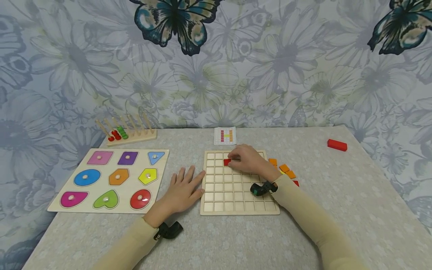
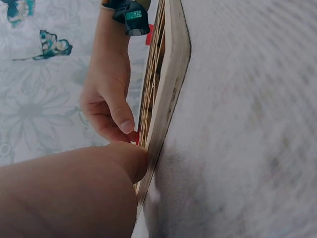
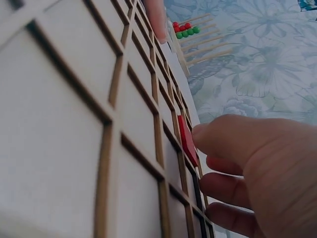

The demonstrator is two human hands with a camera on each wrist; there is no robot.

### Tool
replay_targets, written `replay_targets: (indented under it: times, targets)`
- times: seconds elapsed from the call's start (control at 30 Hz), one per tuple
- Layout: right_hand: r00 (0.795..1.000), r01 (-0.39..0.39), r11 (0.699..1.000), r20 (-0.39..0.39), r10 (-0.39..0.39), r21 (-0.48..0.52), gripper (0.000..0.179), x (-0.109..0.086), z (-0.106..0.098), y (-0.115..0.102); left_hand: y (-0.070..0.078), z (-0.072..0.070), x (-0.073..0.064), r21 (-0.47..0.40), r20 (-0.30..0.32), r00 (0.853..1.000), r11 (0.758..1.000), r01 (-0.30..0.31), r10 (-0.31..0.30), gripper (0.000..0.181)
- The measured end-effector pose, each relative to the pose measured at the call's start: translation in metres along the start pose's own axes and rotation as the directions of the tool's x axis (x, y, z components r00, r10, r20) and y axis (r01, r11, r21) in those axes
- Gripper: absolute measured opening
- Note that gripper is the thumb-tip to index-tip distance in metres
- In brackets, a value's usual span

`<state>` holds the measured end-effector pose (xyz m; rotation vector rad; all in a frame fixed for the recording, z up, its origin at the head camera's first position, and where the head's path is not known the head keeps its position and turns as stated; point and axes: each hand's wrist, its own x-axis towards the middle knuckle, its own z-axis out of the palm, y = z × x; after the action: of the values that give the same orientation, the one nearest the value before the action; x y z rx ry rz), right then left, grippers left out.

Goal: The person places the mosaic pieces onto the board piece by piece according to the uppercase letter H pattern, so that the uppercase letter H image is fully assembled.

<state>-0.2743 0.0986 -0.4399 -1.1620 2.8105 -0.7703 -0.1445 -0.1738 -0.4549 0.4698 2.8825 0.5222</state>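
Note:
A square wooden grid board (image 1: 218, 195) lies on the table. In its upper part is a red square tile (image 1: 227, 162), and my right hand (image 1: 248, 159) pinches it with thumb and curled fingers. The right wrist view shows the thumb against the red tile (image 3: 186, 141), which sits low at a grid cell. My left hand (image 1: 183, 191) rests on the table with fingers spread, its fingertips and thumb right at the board's left edge. A pattern card (image 1: 225, 135) with coloured squares lies behind the board.
Orange tiles (image 1: 284, 168) and other small tiles lie right of the board, partly behind the right forearm. A red block (image 1: 336, 145) is at the far right. On the left are a shape puzzle board (image 1: 126, 200) and a peg stand (image 1: 141, 137) with red and green beads.

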Motion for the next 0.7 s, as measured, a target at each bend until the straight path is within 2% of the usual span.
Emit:
replay_targets:
  times: [0.17, 0.27, 0.5, 0.6, 0.7]
  targets:
    - [0.999, -0.035, 0.999, -0.002, 0.035, 0.008, 0.026, -0.010, -0.011, 0.003, 0.000, 0.000, 0.000, -0.005, -0.003, 1.000, 1.000, -0.004, 0.004, 0.063]
    - [0.998, -0.050, 0.999, -0.026, 0.050, 0.016, 0.028, -0.024, -0.021, 0.009, 0.001, 0.000, 0.001, -0.003, -0.001, 1.000, 1.000, -0.008, 0.008, 0.063]
    - [0.996, -0.045, 0.999, -0.072, 0.043, -0.025, 0.025, -0.066, -0.037, 0.029, 0.002, 0.000, 0.001, 0.004, 0.003, 1.000, 1.000, -0.004, 0.004, 0.063]
    - [0.995, -0.076, 0.996, -0.072, 0.072, -0.055, 0.026, -0.086, -0.042, 0.037, 0.001, 0.000, 0.001, 0.003, 0.001, 1.000, 1.000, 0.001, -0.001, 0.063]
    - [0.988, -0.139, 0.988, -0.083, 0.133, -0.062, 0.025, -0.107, -0.048, 0.043, 0.002, -0.001, 0.000, -0.004, -0.008, 1.000, 1.000, -0.007, 0.007, 0.062]
